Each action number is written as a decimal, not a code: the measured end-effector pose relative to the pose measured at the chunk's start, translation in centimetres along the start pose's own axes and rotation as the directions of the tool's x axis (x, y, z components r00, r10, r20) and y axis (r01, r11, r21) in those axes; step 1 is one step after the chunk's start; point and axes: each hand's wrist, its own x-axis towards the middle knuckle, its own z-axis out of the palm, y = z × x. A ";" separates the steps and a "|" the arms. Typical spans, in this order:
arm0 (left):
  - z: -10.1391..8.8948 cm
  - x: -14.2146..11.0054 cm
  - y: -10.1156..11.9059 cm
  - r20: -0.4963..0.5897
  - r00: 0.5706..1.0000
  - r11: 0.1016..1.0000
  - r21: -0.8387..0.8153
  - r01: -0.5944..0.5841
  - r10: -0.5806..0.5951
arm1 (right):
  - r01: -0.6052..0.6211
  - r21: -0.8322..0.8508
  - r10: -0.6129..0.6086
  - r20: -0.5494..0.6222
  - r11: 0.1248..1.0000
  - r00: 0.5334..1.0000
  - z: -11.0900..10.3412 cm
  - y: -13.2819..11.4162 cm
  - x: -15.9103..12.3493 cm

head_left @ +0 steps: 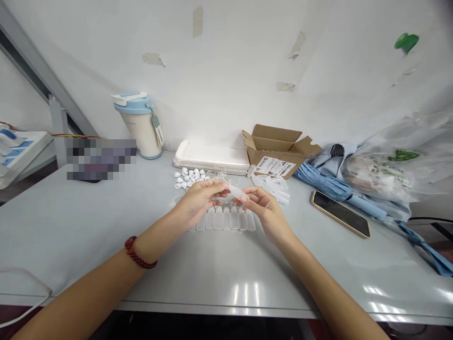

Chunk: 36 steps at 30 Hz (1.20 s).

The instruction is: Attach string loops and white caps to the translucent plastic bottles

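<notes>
"Piece, the translucent one (pixel 238 192): where was it?"

"Up between both hands, above the row of similar pieces (pixel 226 220) on the tabletop (pixel 88 212)."

"Grip, each side?"

"Left hand (pixel 201 198) pinched near its upper-left end; right hand (pixel 267 210) held the lower-right end, thumb against fingers. Couldn't tell whether the left held anything else."

"Nearby?"

"Small white caps (pixel 190 177) sat loose beyond the left hand, pale strings (pixel 217 174) beside them. More translucent pieces (pixel 273 185) lay before the open cardboard box (pixel 278 158). Phone (pixel 339 215) was farther right."
</notes>
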 end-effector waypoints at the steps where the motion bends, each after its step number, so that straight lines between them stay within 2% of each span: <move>1: 0.0 0.0 0.0 0.006 1.000 1.000 -0.011 0.001 -0.001 | 0.000 0.004 0.000 -0.001 1.000 1.000 0.0 0.0 0.0; 11: 0.2 -0.3 0.0 0.000 1.000 0.997 0.076 -0.014 0.014 | 0.015 -0.016 -0.015 -0.003 1.000 1.000 0.4 0.1 0.0; 19: 0.4 -0.5 0.3 0.065 0.998 0.990 0.144 -0.010 0.000 | 0.036 -0.061 -0.036 -0.007 0.998 0.999 0.5 0.0 -0.4; 22: 0.5 -0.7 0.3 0.079 0.997 0.983 0.184 -0.016 0.001 | 0.062 -0.107 -0.063 -0.011 0.992 0.998 0.6 0.1 -0.6; 24: 0.7 -0.8 0.2 0.089 0.996 0.969 0.244 -0.034 0.012 | 0.109 -0.195 -0.115 -0.019 0.975 0.993 0.7 0.3 -0.7; 27: 1.0 -1.0 0.0 0.078 0.996 0.943 0.326 -0.065 0.042 | 0.234 -0.438 -0.266 -0.013 0.868 0.964 0.7 0.7 -1.0; 30: 1.3 -1.2 -0.2 0.014 0.997 0.928 0.365 -0.072 0.071 | 0.365 -0.668 -0.447 0.053 0.648 0.893 0.6 1.1 -1.0; 32: 1.5 -1.2 -0.3 -0.026 0.995 0.919 0.387 -0.082 0.100 | 0.394 -0.756 -0.499 0.102 0.524 0.860 0.5 1.3 -0.9; 34: 1.6 -1.1 -0.5 -0.037 0.990 0.913 0.393 -0.108 0.133 | 0.391 -0.787 -0.501 0.122 0.477 0.857 0.5 1.5 -0.9; 36: 1.8 -1.1 -0.6 -0.036 0.988 0.912 0.391 -0.124 0.150 | 0.385 -0.769 -0.496 0.102 0.511 0.862 0.5 1.4 -0.9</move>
